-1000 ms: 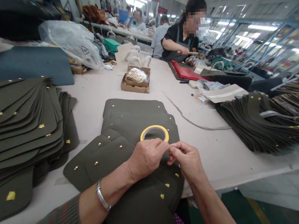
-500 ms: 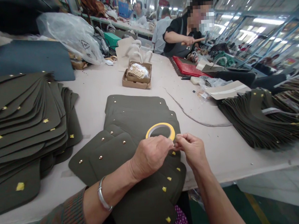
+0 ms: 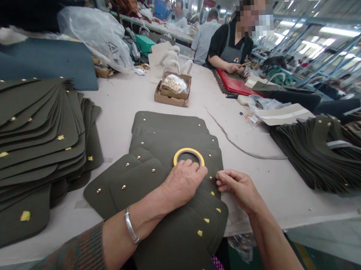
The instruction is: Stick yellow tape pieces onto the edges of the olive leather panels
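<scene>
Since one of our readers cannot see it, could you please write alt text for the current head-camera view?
A left hand holds a yellow tape roll over overlapping dark green studded panels on a table; the right hand is nearby, fingers pinched together. A fanned stack of similar panels lies to the left.

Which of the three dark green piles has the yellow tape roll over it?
The middle pile, where the left hand holds the yellow tape roll; the left pile and right pile have no roll showing.
</scene>
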Tool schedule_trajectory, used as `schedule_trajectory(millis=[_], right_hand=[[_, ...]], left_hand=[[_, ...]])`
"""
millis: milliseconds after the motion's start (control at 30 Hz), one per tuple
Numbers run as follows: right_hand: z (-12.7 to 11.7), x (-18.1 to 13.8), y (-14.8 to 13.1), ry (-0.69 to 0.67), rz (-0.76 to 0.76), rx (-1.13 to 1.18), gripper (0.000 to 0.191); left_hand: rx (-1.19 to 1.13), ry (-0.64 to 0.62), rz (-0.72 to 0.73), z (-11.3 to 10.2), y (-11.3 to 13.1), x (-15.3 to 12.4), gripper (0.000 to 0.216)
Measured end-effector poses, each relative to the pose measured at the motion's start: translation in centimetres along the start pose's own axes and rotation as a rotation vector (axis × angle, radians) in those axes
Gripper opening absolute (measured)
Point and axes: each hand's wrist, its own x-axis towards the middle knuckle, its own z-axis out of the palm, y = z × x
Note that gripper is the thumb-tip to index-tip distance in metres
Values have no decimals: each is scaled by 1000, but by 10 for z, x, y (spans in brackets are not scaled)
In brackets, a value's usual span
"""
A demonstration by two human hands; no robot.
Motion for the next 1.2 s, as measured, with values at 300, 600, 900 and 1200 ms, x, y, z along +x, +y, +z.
schedule_trajectory(millis=[300,600,900,1200], right_hand=[[4,-6,2,90,1,97,32],[17,-18,-1,26,-83,167,40],[45,-29,-9,-94,-150,203,31],[53,-30,-6,-63,-247,54,33]], left_hand=[[-26,22,-21,2,-1,-3,12],[-641,256,-168,-7,1,-2,19],[-951,322,-342,-8,4,0,28],[-876,369,-379,-13,4,0,21]])
